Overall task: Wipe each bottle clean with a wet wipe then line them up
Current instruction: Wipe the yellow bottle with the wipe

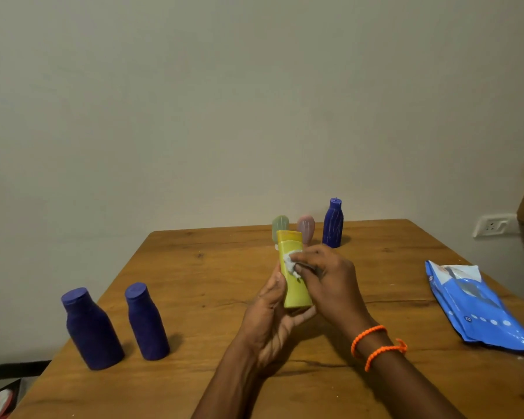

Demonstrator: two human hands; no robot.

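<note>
- Wooden table [194, 313] carries everything we handle; two dark blue bottles [115, 326] stand at its left.
- Our left hand [270, 316] grips the yellow bottle [294, 279] at its base, long axis pointing up and away from us.
- Our right hand [330, 279] pinches the wet wipe [290, 263] against the bottle's upper face.
- Blue wipe pack [478, 306] lies right; its print is unreadable.

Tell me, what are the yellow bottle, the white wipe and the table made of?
The yellow bottle looks like smooth plastic: one even colour with a soft sheen. The white wipe seems to be thin, soft cloth or paper, since it crumples under the fingers of the right hand. The table looks like wood with a satin finish; you can see grain lines and dark knots, though it could be a wood-look surface.
</note>
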